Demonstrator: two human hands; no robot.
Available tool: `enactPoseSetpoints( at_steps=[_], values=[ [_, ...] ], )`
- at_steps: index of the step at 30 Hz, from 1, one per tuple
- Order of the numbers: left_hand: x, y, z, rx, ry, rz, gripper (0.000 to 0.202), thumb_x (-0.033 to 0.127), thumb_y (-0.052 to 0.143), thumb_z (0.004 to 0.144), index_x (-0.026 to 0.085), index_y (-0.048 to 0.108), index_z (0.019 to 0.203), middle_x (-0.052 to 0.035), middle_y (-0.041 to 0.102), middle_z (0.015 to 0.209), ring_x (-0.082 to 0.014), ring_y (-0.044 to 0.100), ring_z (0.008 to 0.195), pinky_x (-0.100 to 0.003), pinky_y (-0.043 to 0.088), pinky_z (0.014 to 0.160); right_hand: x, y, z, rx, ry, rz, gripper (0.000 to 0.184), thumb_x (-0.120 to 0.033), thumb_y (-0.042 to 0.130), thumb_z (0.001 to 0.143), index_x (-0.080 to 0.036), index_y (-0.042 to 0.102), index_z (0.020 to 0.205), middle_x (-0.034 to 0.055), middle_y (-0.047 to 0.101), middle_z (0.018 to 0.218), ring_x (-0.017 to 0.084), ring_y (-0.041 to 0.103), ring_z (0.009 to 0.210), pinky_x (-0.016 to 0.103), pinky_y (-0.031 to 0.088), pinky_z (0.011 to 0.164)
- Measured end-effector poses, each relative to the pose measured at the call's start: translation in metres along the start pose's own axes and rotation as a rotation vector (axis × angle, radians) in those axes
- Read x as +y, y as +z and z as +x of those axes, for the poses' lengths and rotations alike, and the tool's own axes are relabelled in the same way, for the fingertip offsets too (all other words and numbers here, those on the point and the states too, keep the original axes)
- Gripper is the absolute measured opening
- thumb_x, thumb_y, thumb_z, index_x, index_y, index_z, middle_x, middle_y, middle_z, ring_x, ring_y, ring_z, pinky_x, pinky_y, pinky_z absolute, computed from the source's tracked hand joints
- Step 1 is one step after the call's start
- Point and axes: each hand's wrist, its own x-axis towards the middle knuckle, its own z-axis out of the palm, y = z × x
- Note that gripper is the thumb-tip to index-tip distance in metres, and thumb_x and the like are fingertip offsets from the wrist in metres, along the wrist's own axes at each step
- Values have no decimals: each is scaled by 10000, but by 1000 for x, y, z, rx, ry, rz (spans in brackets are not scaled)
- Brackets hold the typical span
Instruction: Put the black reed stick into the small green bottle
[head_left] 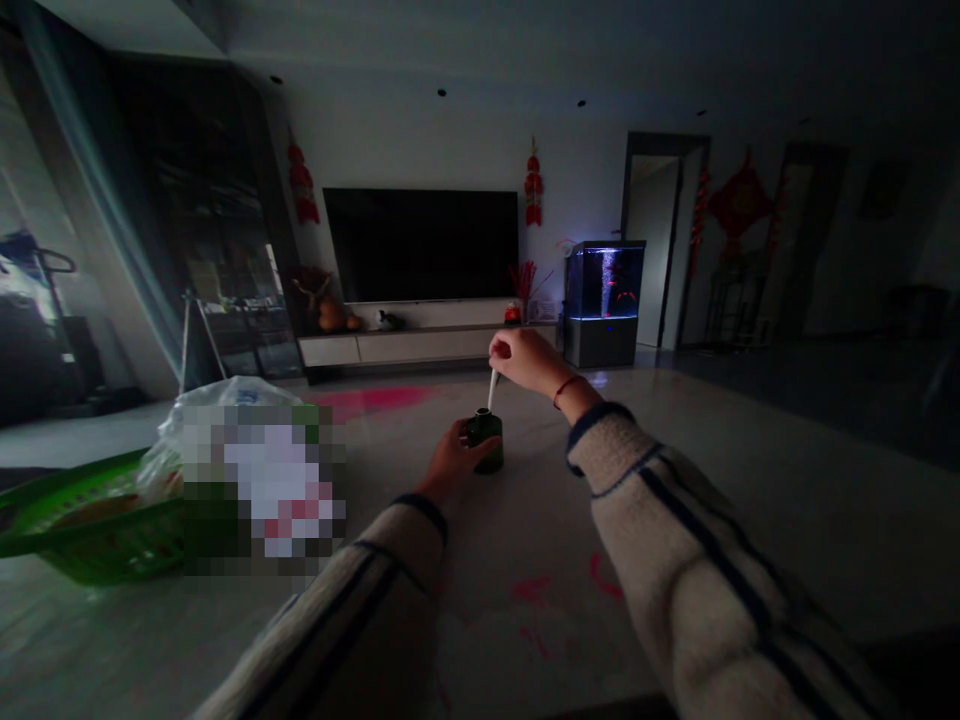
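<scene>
A small dark green bottle (491,456) with a short neck stands upright on the pale table (555,520). My left hand (456,455) is wrapped around its side, thumb across the front. Above it my right hand (527,360) pinches a thin white stick (492,391) near its top end. The stick points down, slightly tilted, its lower tip at the bottle's mouth; whether the tip is inside, I cannot tell. In this dim light the stick's exact kind does not show.
On the left of the table are a green plastic basket (127,570) and a clear plastic bag (169,440), beside a pixelated patch. Pink marks (532,588) show on the tabletop. Further back are a television (424,245), a low cabinet (405,347) and a lit aquarium (604,285).
</scene>
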Motion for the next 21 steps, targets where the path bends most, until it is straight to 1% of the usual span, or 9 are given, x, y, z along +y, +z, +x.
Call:
enactPoseSetpoints(
  at_steps=[2, 4, 6, 10, 13, 17, 21],
  values=[
    [1, 0, -1, -4, 5, 12, 662, 419, 732, 538, 143, 505, 1096, -145, 594, 1031, -214, 596, 881, -304, 492, 690, 0, 1, -1, 31, -9, -6, 122, -187, 520, 715, -143, 603, 793, 19, 626, 729, 98, 534, 648, 202, 372, 615],
    [2, -1, -2, -9, 0, 20, 675, 420, 730, 540, 138, 499, 1108, -151, 594, 1034, -218, 597, 884, -313, 491, 698, 1, 3, -2, 25, -20, -11, 133, -186, 515, 723, -140, 607, 807, 25, 630, 743, 99, 537, 658, 202, 374, 622],
    [3, -1, -4, -3, 6, 25, 675, 420, 726, 547, 134, 496, 1113, -155, 595, 1035, -222, 597, 888, -318, 491, 696, 1, 8, -3, -44, -38, -13, 132, -175, 522, 719, -139, 619, 801, 28, 637, 743, 102, 547, 667, 199, 378, 623],
    [5, -2, -8, -20, 31, 14, 630, 404, 721, 561, 135, 509, 1090, -141, 607, 1015, -214, 600, 880, -300, 498, 678, 4, 23, -5, -237, -68, -19, 142, -145, 519, 721, -139, 654, 768, 41, 662, 753, 105, 581, 693, 186, 392, 628],
    [7, -4, -9, -35, 32, 1, 608, 391, 727, 557, 146, 519, 1073, -119, 618, 999, -202, 604, 870, -279, 501, 672, 8, 32, -7, -313, -74, -20, 155, -137, 526, 719, -142, 671, 773, 47, 677, 773, 106, 600, 718, 177, 405, 640],
    [7, -5, -9, -50, 20, -3, 615, 390, 731, 550, 148, 520, 1074, -118, 612, 1019, -199, 602, 877, -266, 499, 671, 8, 34, -7, -326, -68, -8, 174, -110, 525, 700, -144, 678, 774, 48, 685, 788, 111, 613, 734, 176, 419, 655],
    [7, -6, -8, -74, 14, -48, 638, 383, 737, 543, 144, 511, 1089, -127, 605, 1036, -203, 602, 879, -285, 499, 688, 2, 34, -7, -316, -84, -7, 184, -91, 532, 678, -145, 679, 774, 47, 684, 793, 113, 615, 745, 176, 425, 674]
  ],
)
